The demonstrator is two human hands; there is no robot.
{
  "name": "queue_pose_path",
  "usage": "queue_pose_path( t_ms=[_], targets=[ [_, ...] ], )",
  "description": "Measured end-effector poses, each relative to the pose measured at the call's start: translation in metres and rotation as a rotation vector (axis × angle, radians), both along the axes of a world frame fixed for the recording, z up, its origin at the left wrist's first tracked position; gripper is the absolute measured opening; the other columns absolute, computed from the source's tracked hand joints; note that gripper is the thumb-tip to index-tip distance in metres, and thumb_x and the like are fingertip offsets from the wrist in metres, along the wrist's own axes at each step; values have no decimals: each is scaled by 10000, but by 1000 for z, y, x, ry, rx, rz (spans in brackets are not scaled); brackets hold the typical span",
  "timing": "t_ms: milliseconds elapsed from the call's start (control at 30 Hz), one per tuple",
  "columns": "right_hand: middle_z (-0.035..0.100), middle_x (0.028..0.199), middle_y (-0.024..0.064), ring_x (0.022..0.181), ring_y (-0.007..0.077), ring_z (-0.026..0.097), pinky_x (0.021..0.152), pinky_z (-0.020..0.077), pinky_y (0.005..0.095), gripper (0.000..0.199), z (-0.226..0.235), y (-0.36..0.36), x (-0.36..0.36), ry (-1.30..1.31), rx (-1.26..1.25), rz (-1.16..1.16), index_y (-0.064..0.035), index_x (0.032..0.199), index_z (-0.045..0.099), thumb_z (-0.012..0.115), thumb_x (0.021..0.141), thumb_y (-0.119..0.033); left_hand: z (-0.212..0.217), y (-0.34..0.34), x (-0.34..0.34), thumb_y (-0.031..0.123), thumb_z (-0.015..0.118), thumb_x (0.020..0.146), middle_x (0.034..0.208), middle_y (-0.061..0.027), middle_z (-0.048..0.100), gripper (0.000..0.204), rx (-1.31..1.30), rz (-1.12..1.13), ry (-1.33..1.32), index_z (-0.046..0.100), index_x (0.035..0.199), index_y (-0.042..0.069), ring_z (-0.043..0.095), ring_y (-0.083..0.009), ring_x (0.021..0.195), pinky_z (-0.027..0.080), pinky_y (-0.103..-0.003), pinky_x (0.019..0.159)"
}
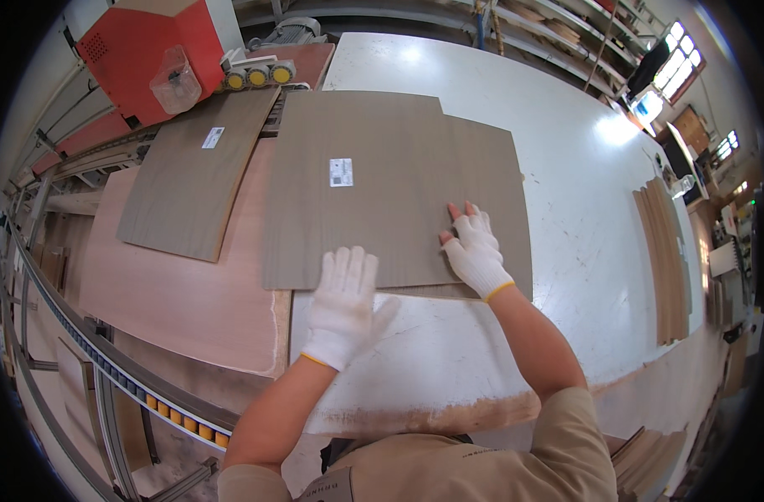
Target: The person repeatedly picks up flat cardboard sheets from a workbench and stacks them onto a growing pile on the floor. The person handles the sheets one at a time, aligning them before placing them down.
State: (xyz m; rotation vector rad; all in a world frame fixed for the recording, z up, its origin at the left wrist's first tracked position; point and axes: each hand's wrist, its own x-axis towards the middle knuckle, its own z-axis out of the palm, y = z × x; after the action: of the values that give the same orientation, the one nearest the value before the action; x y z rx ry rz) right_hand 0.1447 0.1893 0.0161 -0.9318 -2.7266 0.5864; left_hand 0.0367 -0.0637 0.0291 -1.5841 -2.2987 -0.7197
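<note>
- The top veneer sheet [382, 184] is grey-brown with fine straight grain, a small white label near its middle; it lies on the white table [566, 167], overlapping a second sheet [491, 167].
- A third sheet [194, 171] lies apart, left.
- Left hand [344, 305], gloved, lies flat, fingers together, on the near edge.
- Right hand [476, 249] presses flat, fingers slightly spread, holding nothing.

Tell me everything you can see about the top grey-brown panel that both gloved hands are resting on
The top panel is a thin, flat, grey-brown sheet with a fine wood-grain look, roughly square. A small white label sits near its middle. It lies flat on a second similar sheet that juts out to the right, both on the white table. The left hand presses its near edge; the right hand lies flat by its right near corner.
</note>
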Motion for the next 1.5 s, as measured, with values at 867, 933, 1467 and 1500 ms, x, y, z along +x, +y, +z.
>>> queue_pose_path(
  t_ms=[867,933,1467,1500],
  targets=[
    [438,1660,192,1529,355,416,1240,366,389,554,-15,36,123,125,-65,-279,-6,1564,492,535,1026,-127,-6,37,-57,427,586,992,1471,-261,611,654,-65,355,-561,569,1477,-11,572,-411,1372,434,-452,1182],
    [442,1658,201,1542,357,408,1248,358,386,551,-23,38,124,145,-62,-285,5,1559,494,537,1028,-134,-6,38,-63,435,591,991,1466,-256,617,649,-104,344,-567,580,1469,-4,578,-410,1367,440,-458,1177],
    [542,1563,231,1436,317,536,1148,465,373,493,35,47,136,-11,97,-216,61,1451,576,488,972,-15,45,-68,-162,408,556,1044,1483,-217,568,514,122,540,-162,622,1374,19,469,-390,1406,305,-562,1194],
    [587,1511,227,1340,288,596,1085,503,360,486,40,32,110,101,115,-170,39,1436,600,476,968,-13,40,-82,-179,429,547,1043,1461,-218,567,528,-51,614,-183,621,1354,9,484,-392,1363,308,-559,1178]
  ],
)
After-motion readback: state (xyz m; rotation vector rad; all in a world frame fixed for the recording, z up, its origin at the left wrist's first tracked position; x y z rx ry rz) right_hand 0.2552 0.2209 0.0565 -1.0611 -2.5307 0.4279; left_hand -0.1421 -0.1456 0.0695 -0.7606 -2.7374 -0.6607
